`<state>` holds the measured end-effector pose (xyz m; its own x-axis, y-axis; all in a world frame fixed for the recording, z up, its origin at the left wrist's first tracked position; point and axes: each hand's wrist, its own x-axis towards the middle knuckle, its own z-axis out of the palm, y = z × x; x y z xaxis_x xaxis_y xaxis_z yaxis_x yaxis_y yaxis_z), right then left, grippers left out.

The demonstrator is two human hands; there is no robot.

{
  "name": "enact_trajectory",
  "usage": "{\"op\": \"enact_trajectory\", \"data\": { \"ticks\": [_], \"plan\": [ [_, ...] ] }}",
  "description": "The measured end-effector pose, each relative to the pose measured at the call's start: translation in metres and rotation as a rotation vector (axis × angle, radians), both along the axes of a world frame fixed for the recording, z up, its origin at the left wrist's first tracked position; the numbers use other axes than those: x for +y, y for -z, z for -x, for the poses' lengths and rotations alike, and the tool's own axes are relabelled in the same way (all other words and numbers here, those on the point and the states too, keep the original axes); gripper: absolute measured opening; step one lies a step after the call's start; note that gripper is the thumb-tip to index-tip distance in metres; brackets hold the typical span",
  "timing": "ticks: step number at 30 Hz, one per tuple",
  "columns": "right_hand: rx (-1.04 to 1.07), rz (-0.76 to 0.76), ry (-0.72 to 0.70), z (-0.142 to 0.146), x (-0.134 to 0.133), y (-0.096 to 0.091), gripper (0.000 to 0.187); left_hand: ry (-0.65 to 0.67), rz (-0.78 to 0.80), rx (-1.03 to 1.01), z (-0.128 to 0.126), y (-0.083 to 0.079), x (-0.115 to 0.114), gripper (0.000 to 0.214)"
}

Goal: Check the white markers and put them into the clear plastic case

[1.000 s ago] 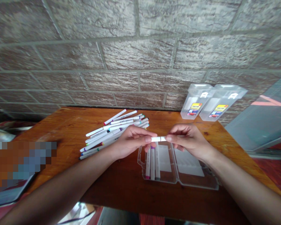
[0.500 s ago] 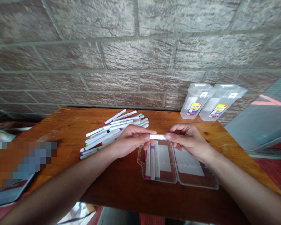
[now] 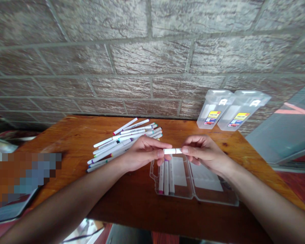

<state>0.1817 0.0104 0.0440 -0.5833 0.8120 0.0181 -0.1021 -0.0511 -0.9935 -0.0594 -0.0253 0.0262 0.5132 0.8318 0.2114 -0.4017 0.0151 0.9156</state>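
A white marker (image 3: 173,151) is held level between both hands above an open clear plastic case (image 3: 205,184). My left hand (image 3: 142,152) pinches its left end with thumb and fingers closed. My right hand (image 3: 205,152) pinches the right end the same way. Three white markers (image 3: 166,176) lie side by side in the left half of the case, just below the held one. A loose pile of several white markers (image 3: 124,140) with coloured caps lies on the wooden table (image 3: 73,135) to the left of my left hand.
Two closed clear marker boxes (image 3: 230,110) with yellow labels lean against the brick wall at the back right. A blurred patch and a dark flat object sit at the table's left edge. A grey glass panel stands to the right.
Both hands and the held marker have stayed nearly in place, with only a slight shift of the view.
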Motion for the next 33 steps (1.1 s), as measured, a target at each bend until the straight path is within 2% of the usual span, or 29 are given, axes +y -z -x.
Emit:
{"op": "enact_trajectory", "data": {
  "ticks": [11, 23, 33],
  "plan": [
    [-0.016, -0.026, -0.004, 0.0004, 0.0005, 0.0009, 0.030, -0.016, -0.005, 0.032, 0.0006, 0.0007, -0.0013, 0.026],
    [-0.138, -0.091, 0.127, 0.0016, 0.0007, -0.0004, 0.041, -0.223, -0.031, 0.068, -0.0046, 0.0026, 0.0029, 0.016],
    [-0.171, -0.140, 0.146, 0.0014, 0.0009, -0.0014, 0.040, -0.255, -0.004, 0.111, -0.0034, 0.0013, 0.0012, 0.024]
  ]
}}
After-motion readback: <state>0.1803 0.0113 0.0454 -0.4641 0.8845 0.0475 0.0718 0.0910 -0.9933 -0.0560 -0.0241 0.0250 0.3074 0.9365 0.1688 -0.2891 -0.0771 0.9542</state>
